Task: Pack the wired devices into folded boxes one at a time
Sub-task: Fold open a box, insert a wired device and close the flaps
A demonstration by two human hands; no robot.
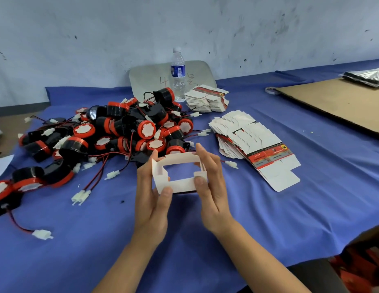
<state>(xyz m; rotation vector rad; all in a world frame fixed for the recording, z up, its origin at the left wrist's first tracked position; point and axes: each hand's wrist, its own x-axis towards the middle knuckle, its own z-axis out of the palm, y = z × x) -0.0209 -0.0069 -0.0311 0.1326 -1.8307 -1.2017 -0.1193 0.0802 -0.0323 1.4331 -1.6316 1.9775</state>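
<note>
Box matt white paperboard, uncoated inside. Devices glossy black and red plastic; connectors dull white plastic. Table cover matt blue cloth, creased. Bottle at far edge clear shiny plastic. Sheet by right edge brown matt cardboard.

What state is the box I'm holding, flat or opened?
Opened, empty: the carton, held by left hand and right hand, forms a hollow sleeve; tablecloth shows through.
</note>
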